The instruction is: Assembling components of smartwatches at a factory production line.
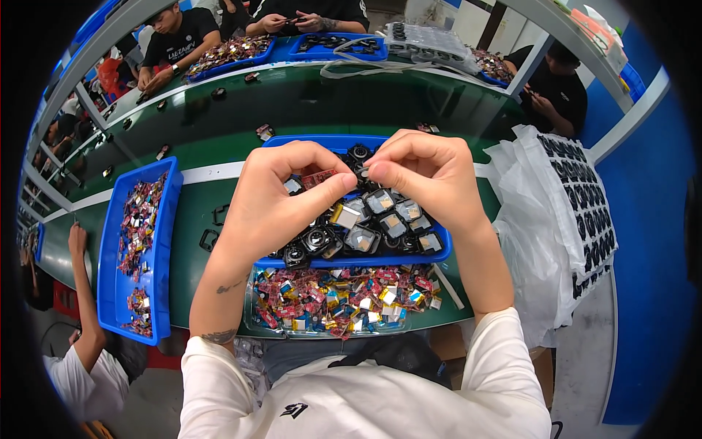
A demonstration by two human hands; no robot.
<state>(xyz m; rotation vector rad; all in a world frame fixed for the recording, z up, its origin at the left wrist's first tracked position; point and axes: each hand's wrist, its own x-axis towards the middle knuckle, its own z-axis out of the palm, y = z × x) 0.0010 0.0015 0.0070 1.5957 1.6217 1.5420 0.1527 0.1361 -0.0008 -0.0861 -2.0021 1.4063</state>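
Both my hands meet over a blue tray (442, 252) heaped with square black casings (395, 224) that have clear and silvery faces. My left hand (274, 194) is closed in a pinch on a small red circuit board (319, 178), its thumb and forefinger near my right fingertips. My right hand (435, 175) pinches a tiny grey piece beside the board; its kind is too small to tell. Just below the tray, nearer my body, lies a pile of red boards with silvery and yellow battery cells (344, 296) in a shallow clear tray.
A long blue bin (106, 293) with more boards stands to my left, near a co-worker's arm (88, 314). Stacked white trays of black parts (578, 197) and plastic wrap (519, 219) are at right. Beyond runs a green belt (292, 102) with scattered parts; people work across it.
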